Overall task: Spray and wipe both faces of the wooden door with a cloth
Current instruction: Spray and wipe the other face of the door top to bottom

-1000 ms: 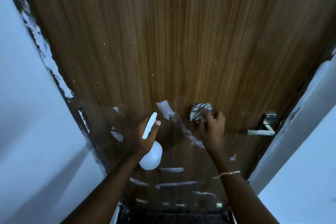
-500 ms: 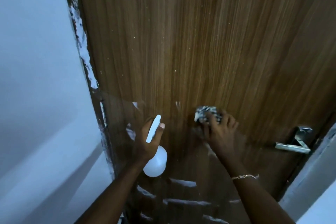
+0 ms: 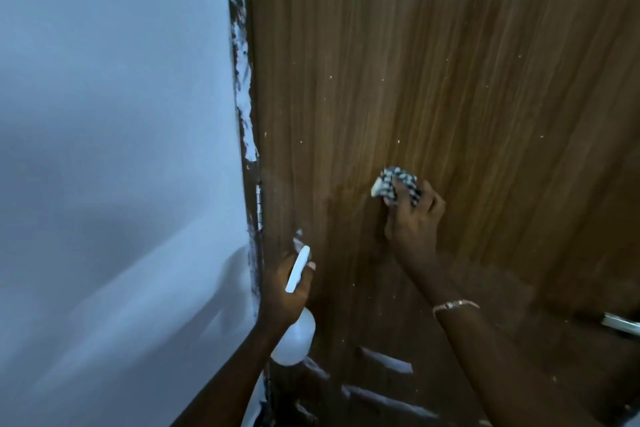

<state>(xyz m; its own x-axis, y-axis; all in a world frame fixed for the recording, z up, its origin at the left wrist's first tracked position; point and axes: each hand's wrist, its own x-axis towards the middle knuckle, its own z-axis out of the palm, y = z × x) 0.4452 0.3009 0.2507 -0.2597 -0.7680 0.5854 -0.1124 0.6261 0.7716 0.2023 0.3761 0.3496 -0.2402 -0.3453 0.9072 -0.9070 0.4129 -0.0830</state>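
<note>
Both hands were busy. The right hand (image 3: pixel 414 218) pressed a checkered cloth (image 3: pixel 394 184), fingers curled on it, against the wooden door (image 3: pixel 450 80). The left hand (image 3: pixel 284 288) gripped a white spray bottle (image 3: pixel 294 340).

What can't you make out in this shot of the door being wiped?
Head view only:
- Door handle: cut off by the right edge.
- Spray bottle neck: hidden by the left hand gripping it.
- Cloth: partly covered by the right hand.
- Door: far face hidden by the door itself.

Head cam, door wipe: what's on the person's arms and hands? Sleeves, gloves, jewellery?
No sleeves show, and neither the left hand nor the right hand is gloved. A thin, light metallic chain bracelet circles the right wrist; the left wrist is bare.
</note>
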